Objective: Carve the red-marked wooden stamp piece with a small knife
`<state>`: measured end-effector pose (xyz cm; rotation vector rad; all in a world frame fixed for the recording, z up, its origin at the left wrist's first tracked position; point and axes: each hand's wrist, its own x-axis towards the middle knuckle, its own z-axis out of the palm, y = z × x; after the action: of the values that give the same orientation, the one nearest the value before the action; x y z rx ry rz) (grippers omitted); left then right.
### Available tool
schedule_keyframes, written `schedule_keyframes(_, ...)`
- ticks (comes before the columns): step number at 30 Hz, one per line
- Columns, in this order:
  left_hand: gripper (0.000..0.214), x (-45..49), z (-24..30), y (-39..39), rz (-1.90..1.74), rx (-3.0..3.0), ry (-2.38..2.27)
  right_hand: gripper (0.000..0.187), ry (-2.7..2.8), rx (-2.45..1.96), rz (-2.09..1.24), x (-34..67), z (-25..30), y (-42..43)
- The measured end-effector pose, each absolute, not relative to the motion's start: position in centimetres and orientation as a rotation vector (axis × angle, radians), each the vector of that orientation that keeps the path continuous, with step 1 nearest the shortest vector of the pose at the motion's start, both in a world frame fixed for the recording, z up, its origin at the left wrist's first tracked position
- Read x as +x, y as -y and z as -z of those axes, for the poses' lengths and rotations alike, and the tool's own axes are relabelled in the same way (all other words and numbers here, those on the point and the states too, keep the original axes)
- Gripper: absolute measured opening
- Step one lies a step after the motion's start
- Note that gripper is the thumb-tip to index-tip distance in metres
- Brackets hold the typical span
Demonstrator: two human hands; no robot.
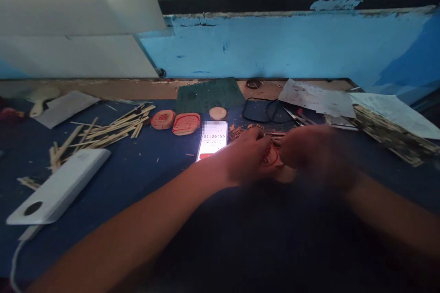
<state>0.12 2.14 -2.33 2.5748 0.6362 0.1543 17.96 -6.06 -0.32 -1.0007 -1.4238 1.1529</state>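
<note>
The red-marked piece [272, 155], patterned face upward (its long axis is hidden), sits gripped in the inward-slanting left hand [250, 154], beside the blurred right hand [311, 150], whose grip I cannot tell.

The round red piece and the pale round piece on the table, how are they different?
The round red piece has a reddish top, while the pale round piece is light tan.
The round red piece has a pattern in its middle; the pale round piece looks plain.
The round red piece looks bigger than the pale round piece.
Both are roundish and lie on the table, out of the hands.
</note>
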Motion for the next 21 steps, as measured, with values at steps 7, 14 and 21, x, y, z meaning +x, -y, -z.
schedule_keyframes(7,0.051,0.1,2.1,-2.1,-0.163,2.58,-0.615,0.055,1.181,-0.805,-1.199,17.7,0.8,5.4)
schedule_keyframes(14,0.048,0.2,1.6,-1.8,-0.148,2.572,-0.63,0.052,1.268,-0.891,-1.242,17.7,1.2,5.5)
schedule_keyframes(21,0.049,0.1,1.9,-2.0,-0.161,2.574,-0.631,0.053,1.295,-0.874,-1.172,17.9,1.7,5.5)
